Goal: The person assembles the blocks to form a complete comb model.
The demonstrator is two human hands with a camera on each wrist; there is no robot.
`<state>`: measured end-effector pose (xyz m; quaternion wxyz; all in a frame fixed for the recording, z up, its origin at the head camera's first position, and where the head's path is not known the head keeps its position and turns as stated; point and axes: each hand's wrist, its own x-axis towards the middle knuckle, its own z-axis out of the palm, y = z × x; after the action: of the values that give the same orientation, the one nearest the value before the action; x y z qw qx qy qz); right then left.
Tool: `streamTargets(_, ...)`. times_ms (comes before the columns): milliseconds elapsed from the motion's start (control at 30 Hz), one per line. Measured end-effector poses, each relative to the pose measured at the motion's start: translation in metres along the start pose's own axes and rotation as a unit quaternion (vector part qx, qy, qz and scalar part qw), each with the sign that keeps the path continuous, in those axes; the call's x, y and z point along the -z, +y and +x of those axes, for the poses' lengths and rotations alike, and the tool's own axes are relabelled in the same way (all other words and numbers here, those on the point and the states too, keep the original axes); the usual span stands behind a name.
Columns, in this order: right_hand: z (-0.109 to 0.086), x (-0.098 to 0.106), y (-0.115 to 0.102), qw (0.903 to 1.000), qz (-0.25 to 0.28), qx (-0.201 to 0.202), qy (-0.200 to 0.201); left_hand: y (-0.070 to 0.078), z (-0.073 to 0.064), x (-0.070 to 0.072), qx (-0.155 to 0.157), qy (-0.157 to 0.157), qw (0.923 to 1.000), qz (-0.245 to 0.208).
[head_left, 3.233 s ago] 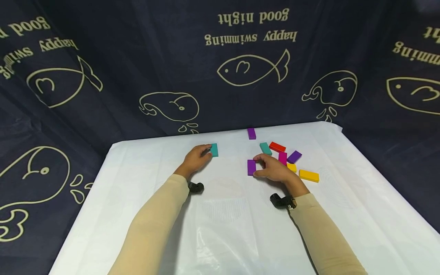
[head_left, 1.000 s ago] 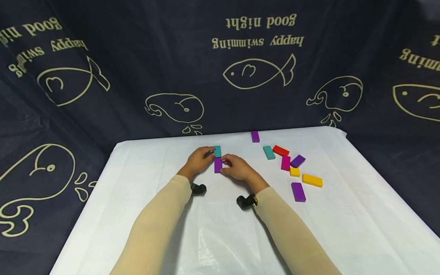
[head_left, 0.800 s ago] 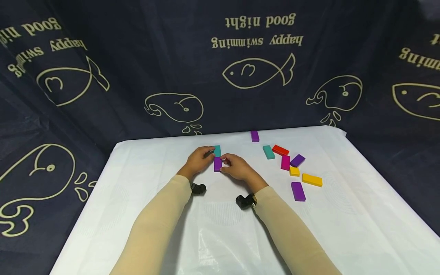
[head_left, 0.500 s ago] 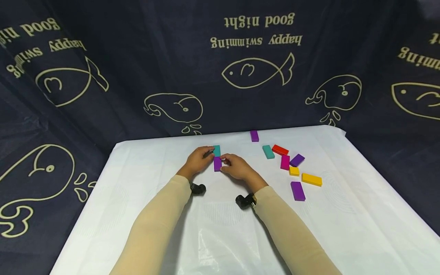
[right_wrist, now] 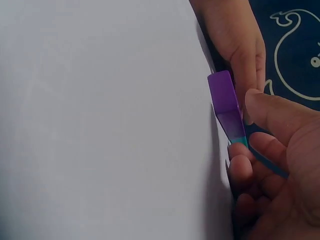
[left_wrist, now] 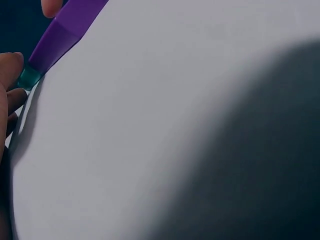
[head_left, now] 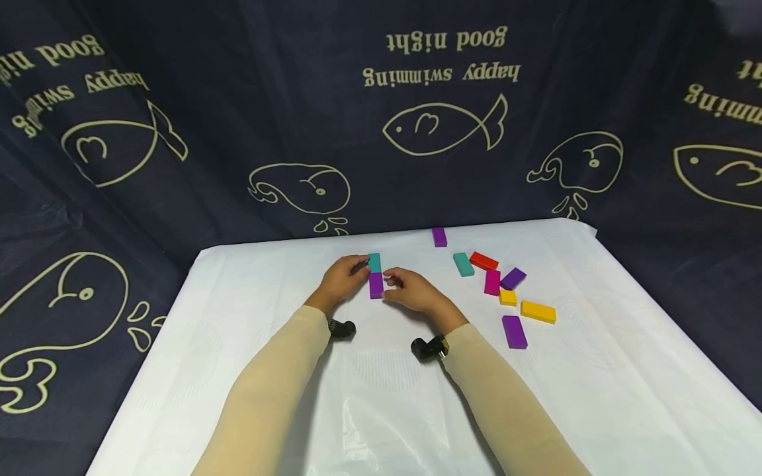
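In the head view a teal block [head_left: 374, 263] and a purple block [head_left: 376, 286] lie end to end in one line, the purple one nearer the person. My left hand [head_left: 342, 279] holds the teal block from the left with thumb and index finger. Right of the purple block is my right hand [head_left: 413, 291], fingers bent and parted, a thin gap showing beside the block. The right wrist view shows the purple block [right_wrist: 223, 95] from its near end, my thumb [right_wrist: 257, 105] standing off it. Only a bit of teal [left_wrist: 29, 78] shows in the left wrist view.
To the right lie a teal block [head_left: 463, 264], a red block [head_left: 484, 260], a magenta block [head_left: 492, 282], a dark purple block [head_left: 513, 278], yellow blocks [head_left: 538, 312] and a purple block [head_left: 514, 332]. Another purple block [head_left: 439, 237] sits by the white table's [head_left: 268, 246] far edge.
My right hand has brought the purple block left against the teal block's near end, then loosened its fingers. Another purple block now shows at right. My left hand has stayed at the teal block.
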<state>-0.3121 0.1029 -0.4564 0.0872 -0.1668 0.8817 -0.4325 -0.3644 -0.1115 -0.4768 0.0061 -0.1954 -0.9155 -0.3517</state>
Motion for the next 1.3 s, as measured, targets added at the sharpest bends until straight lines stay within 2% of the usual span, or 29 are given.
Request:
streamTargets(200, -0.001, 0.002, 0.0, 0.9995, 0.029, -0.004, 0.009, 0.004, -0.003, 0.004, 0.015, 0.006, 0.9993, -0.032)
streamTargets(367, -0.003, 0.001, 0.003, 0.9994, 0.034, -0.01, 0.005, 0.011, -0.014, 0.006, 0.043, -0.003, 0.9977, -0.053)
streamTargets(500, -0.002, 0.0, 0.007, 0.999, 0.042, -0.014, 0.009, 0.016, -0.025, 0.004, 0.047, -0.014, 0.9971, -0.058)
streamTargets(600, -0.002, 0.0, 0.007, 0.9988, 0.047, -0.012, 0.004, 0.02, -0.032, 0.001, 0.04, -0.007, 0.9971, -0.064)
streamTargets(667, -0.003, 0.001, 0.006, 0.9987, 0.05, -0.008, 0.002, 0.021, -0.035, -0.002, 0.023, 0.003, 0.9975, -0.067)
streamTargets(833, -0.004, 0.0, 0.003, 0.9983, 0.058, -0.002, -0.001, 0.018, -0.041, -0.008, -0.013, 0.037, 0.9988, -0.028)
streamTargets(967, -0.006, 0.001, 0.003, 0.9985, 0.056, 0.001, 0.0, 0.016, -0.042, -0.013, -0.018, 0.054, 0.9984, -0.001)
streamTargets(1133, -0.009, 0.003, 0.005, 0.9985, 0.055, -0.005, -0.004, 0.015, -0.043, -0.015, -0.024, 0.05, 0.9982, 0.021)
streamTargets(1300, -0.01, 0.008, 0.009, 0.9959, 0.088, 0.007, -0.021, 0.016, -0.044, -0.015, -0.026, 0.063, 0.9976, 0.014)
